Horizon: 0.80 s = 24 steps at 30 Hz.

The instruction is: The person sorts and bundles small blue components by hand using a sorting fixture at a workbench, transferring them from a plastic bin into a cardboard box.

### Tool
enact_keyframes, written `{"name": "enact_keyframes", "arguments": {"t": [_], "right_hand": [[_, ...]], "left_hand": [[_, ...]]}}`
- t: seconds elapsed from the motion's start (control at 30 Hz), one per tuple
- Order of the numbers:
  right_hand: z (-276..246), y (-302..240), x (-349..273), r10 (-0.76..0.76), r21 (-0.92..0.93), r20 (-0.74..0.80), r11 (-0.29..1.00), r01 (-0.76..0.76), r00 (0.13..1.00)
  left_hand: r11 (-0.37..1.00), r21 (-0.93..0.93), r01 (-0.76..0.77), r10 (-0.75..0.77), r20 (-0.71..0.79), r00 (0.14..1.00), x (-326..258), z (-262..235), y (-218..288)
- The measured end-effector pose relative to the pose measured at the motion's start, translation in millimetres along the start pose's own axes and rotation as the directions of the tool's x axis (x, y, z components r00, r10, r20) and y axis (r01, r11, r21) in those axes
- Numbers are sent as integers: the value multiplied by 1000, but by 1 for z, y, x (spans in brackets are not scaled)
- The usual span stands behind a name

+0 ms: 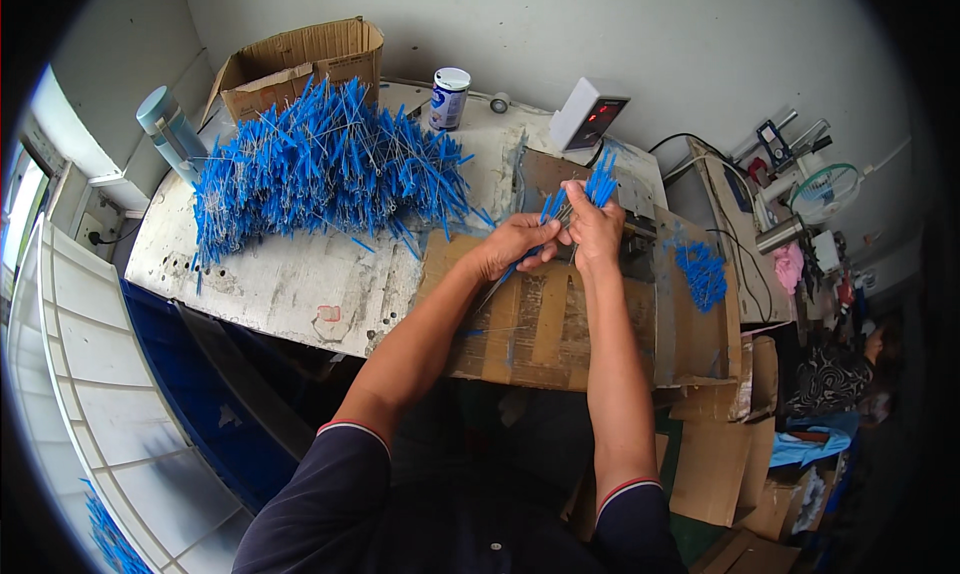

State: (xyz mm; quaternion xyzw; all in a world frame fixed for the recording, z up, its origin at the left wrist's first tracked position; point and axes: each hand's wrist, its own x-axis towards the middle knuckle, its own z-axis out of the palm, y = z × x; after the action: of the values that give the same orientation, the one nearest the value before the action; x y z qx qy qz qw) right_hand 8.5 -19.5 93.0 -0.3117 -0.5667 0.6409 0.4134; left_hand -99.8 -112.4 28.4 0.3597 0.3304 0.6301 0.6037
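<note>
My right hand is closed round a bunch of thin metal wires with blue sleeves, their blue ends fanning up above the fingers. My left hand pinches more of these blue-sleeved wires, a few of which stick out below the fingers. Both hands meet over the taped cardboard on the bench, fingertips close together. To the left a large tangled heap of the same blue-sleeved wires lies on the white worktop. Which wires pass between the hands is hidden by the fingers.
Behind the heap stands an open cardboard box, with a pale blue bottle and a tin nearby. A counter box with a red display sits beyond my hands. Small blue pieces lie at right. Another person is far right.
</note>
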Motion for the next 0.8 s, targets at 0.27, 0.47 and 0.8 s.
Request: {"name": "enact_keyframes", "arguments": {"t": [0.27, 0.47, 0.8], "right_hand": [[0, 11, 10, -8, 199, -178, 979, 44, 984], [-3, 6, 9, 57, 168, -135, 985, -33, 989], [-6, 17, -5, 62, 38, 102, 997, -66, 993]], "left_hand": [[993, 64, -98, 106, -125, 987, 3, -2, -2], [988, 76, -137, 147, -155, 977, 0, 2, 4], [983, 93, -161, 175, -167, 970, 3, 1, 1]]}}
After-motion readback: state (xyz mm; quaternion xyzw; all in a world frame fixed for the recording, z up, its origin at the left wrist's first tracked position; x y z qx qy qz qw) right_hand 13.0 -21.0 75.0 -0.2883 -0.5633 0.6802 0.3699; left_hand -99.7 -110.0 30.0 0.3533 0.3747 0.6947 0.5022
